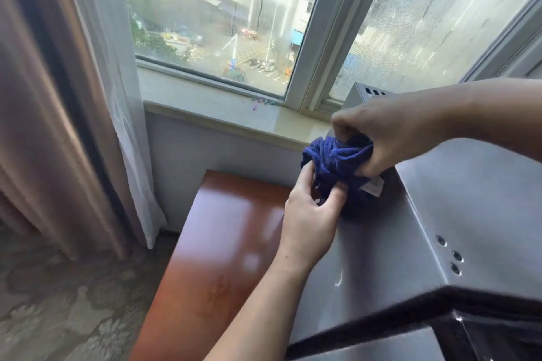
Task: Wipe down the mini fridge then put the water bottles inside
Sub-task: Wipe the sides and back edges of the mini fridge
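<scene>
Hands: left hand (311,219) and right hand (390,137) both grip the bunched blue cloth (337,164).
Fridge (469,199): wiping apparently under way.
Left: bottles, none visible.

The mini fridge (457,214) runs off the right and bottom edges, so its door and inside are out of sight; only its grey top, left side and a dark front corner show. The blue cloth (337,164) is bunched at the fridge's top left edge, its far part covered by the right hand (390,134) and its lower part by the fingers of the left hand (311,219). A white tag on the cloth is too small to read. Both forearms are cut off by the frame. The wooden table (223,243) is cut by the bottom edge and partly hidden behind the left arm. The street through the window (223,8) is hazy.
</scene>
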Action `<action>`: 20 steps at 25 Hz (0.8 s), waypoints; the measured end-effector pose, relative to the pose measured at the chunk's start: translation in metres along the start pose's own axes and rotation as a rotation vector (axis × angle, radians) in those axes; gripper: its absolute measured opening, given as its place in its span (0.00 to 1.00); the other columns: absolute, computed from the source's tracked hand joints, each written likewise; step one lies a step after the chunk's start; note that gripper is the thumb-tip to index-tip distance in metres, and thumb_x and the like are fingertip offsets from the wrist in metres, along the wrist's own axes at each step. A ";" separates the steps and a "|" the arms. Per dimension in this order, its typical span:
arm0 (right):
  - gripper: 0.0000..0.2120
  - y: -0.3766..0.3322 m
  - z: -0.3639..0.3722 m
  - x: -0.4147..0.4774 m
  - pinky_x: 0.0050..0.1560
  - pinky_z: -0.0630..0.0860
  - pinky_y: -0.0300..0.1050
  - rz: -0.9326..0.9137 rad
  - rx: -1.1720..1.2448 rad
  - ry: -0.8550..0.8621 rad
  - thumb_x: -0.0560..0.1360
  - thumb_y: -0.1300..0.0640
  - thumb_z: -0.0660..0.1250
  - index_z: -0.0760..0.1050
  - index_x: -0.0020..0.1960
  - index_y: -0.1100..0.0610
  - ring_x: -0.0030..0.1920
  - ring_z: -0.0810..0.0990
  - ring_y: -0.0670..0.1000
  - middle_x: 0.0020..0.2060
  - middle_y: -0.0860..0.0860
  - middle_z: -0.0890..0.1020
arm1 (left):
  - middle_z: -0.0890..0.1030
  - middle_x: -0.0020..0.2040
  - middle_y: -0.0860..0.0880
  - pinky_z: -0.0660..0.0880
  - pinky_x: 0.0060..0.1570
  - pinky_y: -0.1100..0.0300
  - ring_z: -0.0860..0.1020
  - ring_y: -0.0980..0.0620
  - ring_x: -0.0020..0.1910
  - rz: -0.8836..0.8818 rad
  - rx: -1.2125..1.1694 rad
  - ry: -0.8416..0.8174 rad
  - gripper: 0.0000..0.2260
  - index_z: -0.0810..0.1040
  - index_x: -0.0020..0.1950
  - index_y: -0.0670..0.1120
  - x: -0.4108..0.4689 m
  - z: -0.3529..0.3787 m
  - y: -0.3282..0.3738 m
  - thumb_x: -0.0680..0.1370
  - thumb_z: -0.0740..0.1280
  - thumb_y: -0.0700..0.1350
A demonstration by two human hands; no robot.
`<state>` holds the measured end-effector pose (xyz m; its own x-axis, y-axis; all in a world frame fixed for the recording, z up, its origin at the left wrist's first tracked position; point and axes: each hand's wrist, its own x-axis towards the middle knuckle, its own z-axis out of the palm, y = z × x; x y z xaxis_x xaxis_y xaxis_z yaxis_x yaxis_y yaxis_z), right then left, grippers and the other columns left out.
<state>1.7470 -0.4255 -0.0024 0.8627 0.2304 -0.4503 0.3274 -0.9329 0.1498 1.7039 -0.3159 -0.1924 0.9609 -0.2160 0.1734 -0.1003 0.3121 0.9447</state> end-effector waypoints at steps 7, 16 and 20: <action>0.34 0.049 -0.024 0.056 0.60 0.77 0.50 0.093 -0.070 0.144 0.69 0.50 0.72 0.67 0.73 0.39 0.55 0.79 0.55 0.58 0.48 0.82 | 0.86 0.61 0.52 0.78 0.65 0.44 0.83 0.51 0.62 0.027 0.119 0.018 0.23 0.74 0.73 0.56 0.113 0.020 -0.018 0.77 0.65 0.51; 0.20 0.016 -0.001 0.043 0.38 0.68 0.43 -0.018 -0.152 -0.023 0.67 0.41 0.74 0.68 0.53 0.41 0.40 0.75 0.50 0.36 0.43 0.75 | 0.87 0.53 0.48 0.82 0.51 0.52 0.85 0.54 0.48 -0.113 0.113 -0.221 0.13 0.75 0.66 0.50 0.058 -0.016 -0.027 0.83 0.65 0.39; 0.20 -0.043 0.044 -0.007 0.45 0.77 0.49 -0.266 -0.104 -0.233 0.66 0.38 0.69 0.60 0.47 0.44 0.45 0.77 0.55 0.39 0.47 0.77 | 0.87 0.55 0.57 0.78 0.63 0.58 0.84 0.62 0.57 -0.347 0.074 -0.287 0.18 0.77 0.67 0.53 -0.057 -0.036 -0.030 0.79 0.69 0.38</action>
<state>1.7097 -0.3993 -0.0441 0.6350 0.3803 -0.6724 0.5758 -0.8133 0.0838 1.6615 -0.2794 -0.2410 0.8316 -0.5468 -0.0972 0.1870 0.1110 0.9761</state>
